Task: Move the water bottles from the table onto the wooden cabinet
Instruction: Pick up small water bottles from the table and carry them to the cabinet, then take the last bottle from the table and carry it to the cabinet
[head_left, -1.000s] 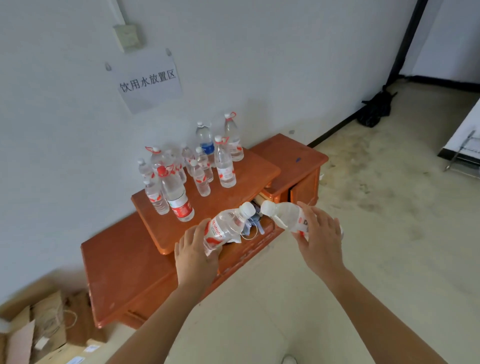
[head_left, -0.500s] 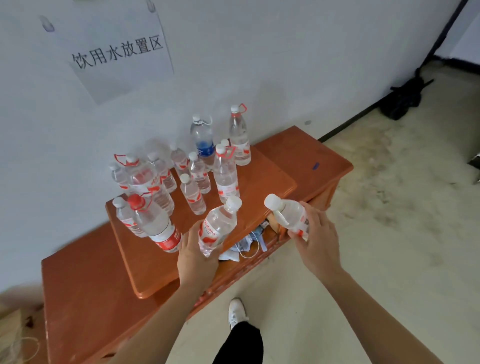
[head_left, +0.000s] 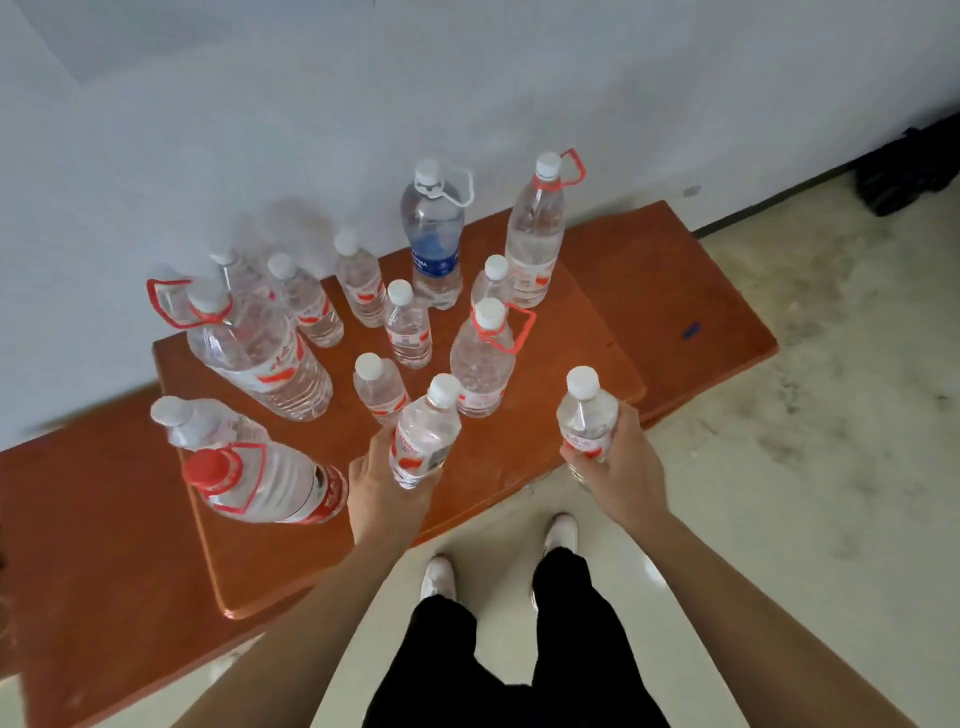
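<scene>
My left hand (head_left: 382, 493) grips a small clear water bottle (head_left: 423, 434) with a white cap and red label, upright over the front of the wooden cabinet's raised top (head_left: 571, 338). My right hand (head_left: 621, 475) grips a second small bottle (head_left: 587, 418), upright above the top's front right edge. Several more bottles stand on the top behind them. Among them are a blue-labelled bottle (head_left: 434, 234), a tall one with a red carry loop (head_left: 537, 228) and a large red-capped bottle (head_left: 260, 483) at the front left.
The cabinet stands against a pale wall, with lower wooden sections at the left (head_left: 93, 545) and right (head_left: 675, 291). My legs and white shoes (head_left: 439, 577) are on the light floor just in front. A dark bag (head_left: 909, 171) lies by the wall at far right.
I have stepped up to the cabinet, so the view now looks down on it. Both hands have turned their bottles from tilted to upright and brought them over the top's front edge.
</scene>
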